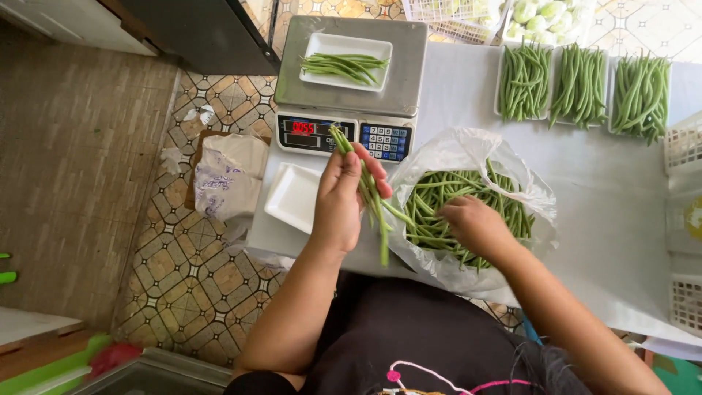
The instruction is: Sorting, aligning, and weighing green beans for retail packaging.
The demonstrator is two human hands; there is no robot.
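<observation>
My left hand grips a small bunch of green beans, held upright above the table in front of a grey weighing scale. On the scale's platform lies a white foam tray with a few beans on it. To the right, my right hand reaches into an open clear plastic bag full of loose green beans and touches them. An empty white foam tray lies just left of my left hand.
Three white trays filled with beans line the back right of the white table. White baskets stand at the right edge. A bundle of plastic bags lies on the patterned tile floor to the left.
</observation>
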